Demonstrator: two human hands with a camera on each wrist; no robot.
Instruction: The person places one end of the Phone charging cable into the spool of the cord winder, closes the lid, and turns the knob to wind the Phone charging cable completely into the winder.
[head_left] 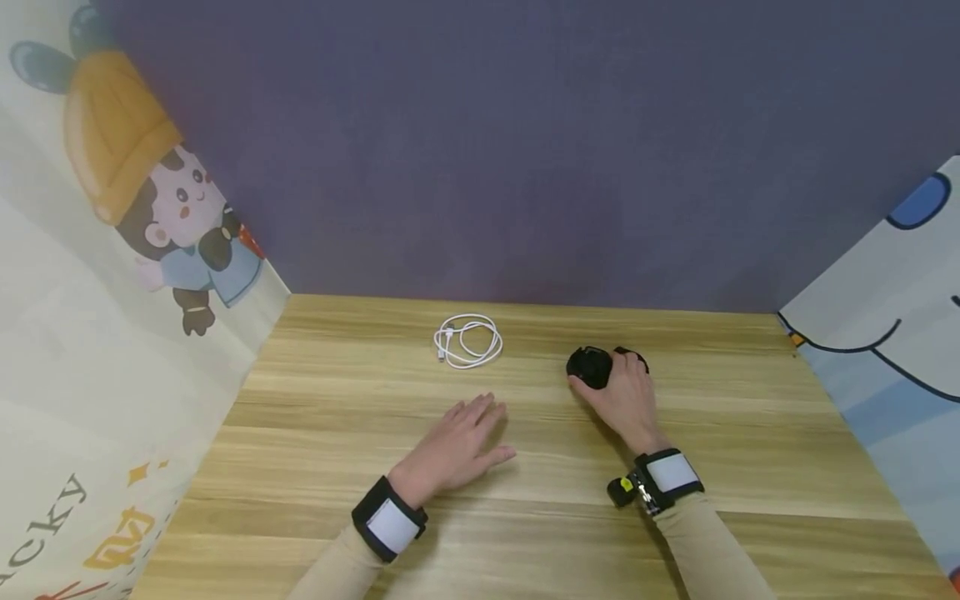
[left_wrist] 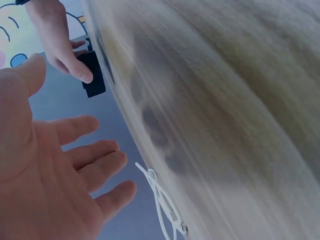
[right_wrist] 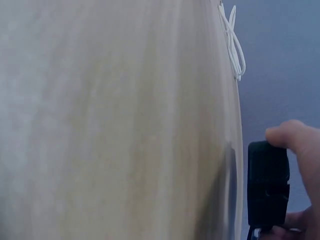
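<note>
- The right hand (head_left: 626, 392) has its fingers curled round a small black device (head_left: 592, 367), thumb on one side and fingers on the other, as the right wrist view shows. The device sits on the bench (head_left: 315, 467) toward the back edge, right of the middle.
- The left hand (head_left: 461, 442) is spread, palm down with fingers straight and slightly apart, low over the bench near the middle. It holds nothing; whether it touches the wood I cannot tell.
- A coiled white cable (head_left: 468, 342) lies near the back edge, just beyond the left hand's fingertips and left of the black device, apart from both.
- Step in hand, as I judge it: the device is gripped but seemingly not lifted, and the cable is untouched. The left hand would need to reach forward to the coil and find its plug end, which lies at the coil's left side.
- Around: a purple back wall (head_left: 525, 150) and printed cartoon panels at the left (head_left: 112, 250) and right (head_left: 885, 333) edges. Nothing lies between the hands and the cable.
</note>
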